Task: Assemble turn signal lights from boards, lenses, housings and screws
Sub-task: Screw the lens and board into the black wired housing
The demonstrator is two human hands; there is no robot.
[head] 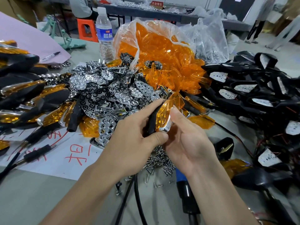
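Both hands hold one turn signal light (160, 118) over a pile of screws (159, 161), at the middle of the table.
The left hand (134, 140) curls its fingers round the black housing, and the right hand (186, 143) presses its thumb on the amber lens; its other fingers are hidden behind the light. Beyond lie a heap of chrome reflectors (103, 88), an open bag of amber lenses (162, 46), and black housings with boards (243, 90) to the right. Finished lights (24, 98) are stacked on the left, cut off by the edge. The grey table (32, 200) also bears a red-lettered paper (65, 153), a water bottle (103, 33) and a marker (51, 55). Behind it are blurred workshop benches and an orange stool (85, 30).
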